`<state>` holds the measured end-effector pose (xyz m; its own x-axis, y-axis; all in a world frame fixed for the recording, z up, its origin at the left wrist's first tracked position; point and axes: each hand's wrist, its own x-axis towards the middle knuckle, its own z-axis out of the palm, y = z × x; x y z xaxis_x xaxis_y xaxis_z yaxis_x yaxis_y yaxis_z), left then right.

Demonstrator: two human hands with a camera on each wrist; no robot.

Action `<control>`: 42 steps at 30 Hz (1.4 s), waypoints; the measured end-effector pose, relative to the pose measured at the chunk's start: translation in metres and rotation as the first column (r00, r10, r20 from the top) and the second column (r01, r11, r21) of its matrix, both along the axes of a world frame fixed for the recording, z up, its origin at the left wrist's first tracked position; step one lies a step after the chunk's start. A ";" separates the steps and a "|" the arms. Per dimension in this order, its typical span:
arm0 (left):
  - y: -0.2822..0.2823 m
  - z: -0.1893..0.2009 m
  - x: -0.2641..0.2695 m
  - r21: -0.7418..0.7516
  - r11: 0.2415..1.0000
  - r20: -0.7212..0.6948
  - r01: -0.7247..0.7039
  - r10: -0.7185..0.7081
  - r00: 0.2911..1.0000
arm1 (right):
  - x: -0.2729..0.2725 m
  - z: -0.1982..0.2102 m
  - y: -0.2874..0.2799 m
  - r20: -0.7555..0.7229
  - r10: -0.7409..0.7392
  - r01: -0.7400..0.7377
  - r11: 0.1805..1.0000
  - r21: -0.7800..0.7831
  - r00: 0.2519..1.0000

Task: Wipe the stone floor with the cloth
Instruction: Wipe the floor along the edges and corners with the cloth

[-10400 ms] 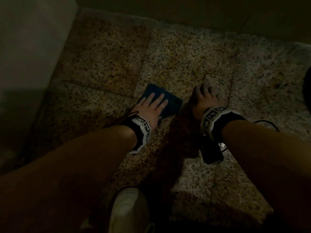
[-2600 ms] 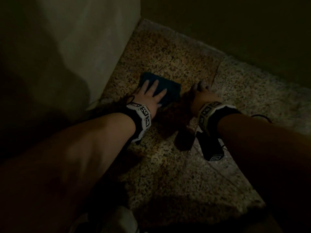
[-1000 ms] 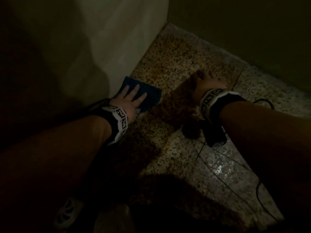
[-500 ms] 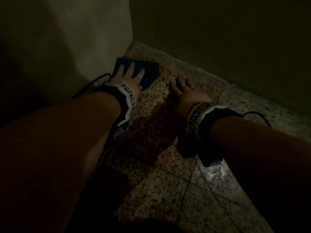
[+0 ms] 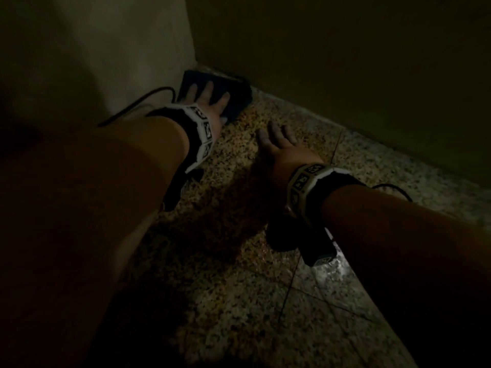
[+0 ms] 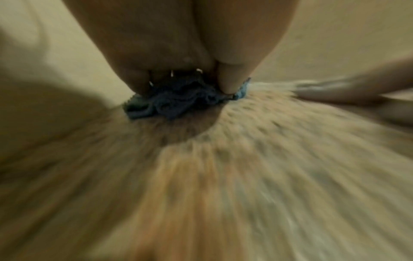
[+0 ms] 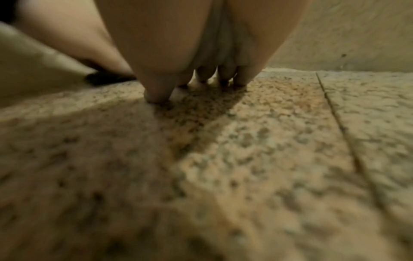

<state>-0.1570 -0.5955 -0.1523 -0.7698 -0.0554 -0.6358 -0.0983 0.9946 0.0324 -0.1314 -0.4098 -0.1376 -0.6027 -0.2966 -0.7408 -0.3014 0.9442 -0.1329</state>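
Note:
A dark blue cloth lies on the speckled stone floor, pushed into the corner where two walls meet. My left hand lies flat on it with straight, spread fingers pressing it down. In the left wrist view the cloth bunches under my palm, and the floor is blurred. My right hand rests on the bare floor just right of the cloth, fingers extended, holding nothing. In the right wrist view its fingertips touch the stone.
A pale wall stands on the left and a darker wall runs along the back; they meet at the corner. A black cable trails from my left wrist along the left wall. Tile joints cross the dimly lit floor.
My left hand has pushed the cloth along the left wall into the corner. The right hand has followed beside it across the floor, fingers still laid out.

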 end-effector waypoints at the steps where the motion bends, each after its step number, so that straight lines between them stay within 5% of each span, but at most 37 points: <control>1: 0.002 0.002 0.009 -0.005 1.000 0.016 0.017 -0.017 1.000 | 0.000 0.000 0.000 -0.013 0.008 -0.008 1.000 -0.005 1.000; 18: 0.034 0.002 0.160 0.059 0.988 0.073 0.142 -0.146 0.987 | 0.052 0.004 0.054 -0.046 -0.138 0.144 0.970 0.195 0.989; 28: 0.060 0.003 0.077 -0.083 0.975 0.059 0.205 -0.200 0.978 | 0.058 0.005 0.060 -0.008 -0.157 0.157 0.983 0.100 0.988; 35: 0.076 0.001 -0.005 -0.058 0.992 -0.017 0.109 -0.110 0.994 | 0.054 -0.001 0.066 0.028 -0.156 0.153 0.984 0.093 0.987; 42: 0.076 0.009 0.001 -0.038 0.994 -0.003 0.107 -0.107 0.994 | 0.052 0.006 0.064 0.074 -0.167 0.160 0.983 0.094 0.983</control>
<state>-0.1557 -0.5190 -0.1438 -0.7757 0.0033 -0.6311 0.0084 1.0000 -0.0051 -0.0794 -0.3461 -0.1317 -0.5747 -0.1307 -0.8079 -0.1334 0.9889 -0.0651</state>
